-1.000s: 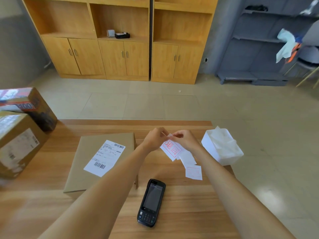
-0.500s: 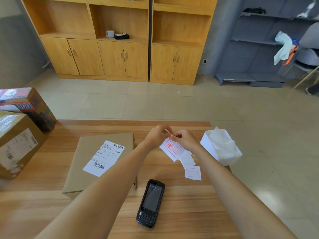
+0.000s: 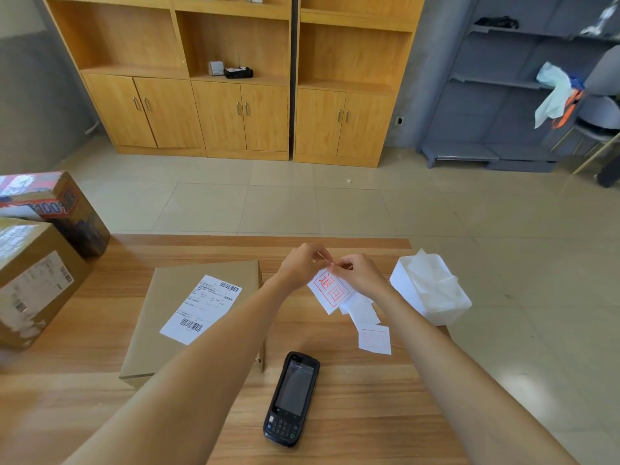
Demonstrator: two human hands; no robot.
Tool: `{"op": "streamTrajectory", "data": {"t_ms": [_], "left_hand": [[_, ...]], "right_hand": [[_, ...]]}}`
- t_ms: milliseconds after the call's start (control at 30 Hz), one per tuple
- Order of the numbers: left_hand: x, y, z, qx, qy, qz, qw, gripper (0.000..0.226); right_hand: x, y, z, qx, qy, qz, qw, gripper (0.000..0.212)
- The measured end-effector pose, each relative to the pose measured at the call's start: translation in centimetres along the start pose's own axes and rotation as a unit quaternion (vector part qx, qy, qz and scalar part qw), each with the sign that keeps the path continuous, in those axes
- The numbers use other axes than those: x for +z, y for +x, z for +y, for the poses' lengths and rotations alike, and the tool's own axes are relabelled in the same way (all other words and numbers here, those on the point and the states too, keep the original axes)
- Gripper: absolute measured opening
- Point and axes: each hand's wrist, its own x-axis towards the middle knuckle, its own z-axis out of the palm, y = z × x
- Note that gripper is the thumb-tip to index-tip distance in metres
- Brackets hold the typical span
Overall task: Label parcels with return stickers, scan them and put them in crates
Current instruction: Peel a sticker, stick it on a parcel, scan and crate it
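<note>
My left hand (image 3: 302, 263) and my right hand (image 3: 359, 275) are up over the bench (image 3: 335, 397), near its far edge. Their fingertips meet at the top corner of a sticker strip (image 3: 332, 290). Both hands pinch that corner with curled fingers. The top sticker is white with red marks in a red box. The strip hangs down from my hands in a bent line toward the right side of the bench. Its last sticker (image 3: 375, 338) lies flat on the wood.

A flat brown parcel (image 3: 174, 317) lies on the bench to the left of my hands. A white label (image 3: 201, 308) with bar codes is stuck on top of it. My left arm crosses over its near right corner.

A black scanner (image 3: 291, 399) lies on the bench near the front edge, between my arms, just right of the parcel.

A white box (image 3: 429, 290) with white paper in it sits at the far right corner of the bench.

Two more boxes sit at the left edge: a brown box (image 3: 33, 280) in front and a printed box (image 3: 57, 209) behind it.
</note>
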Motion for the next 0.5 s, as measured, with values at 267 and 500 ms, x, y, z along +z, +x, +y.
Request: {"op": "streamTrajectory", "data": {"t_ms": [267,500], "left_hand": [[-0.3,-0.11,-0.09,-0.03,0.005,0.018,0.999,0.014],[0.13,0.2,-0.34,-0.027,-0.004,0.006,1.0,0.007]], "right_hand": [[0.1,0.6,-0.13,0.005,0.071,0.014,0.997,0.026],[0.0,0.89,0.07,0.025,0.104,-0.014,0.994,0.019]]}}
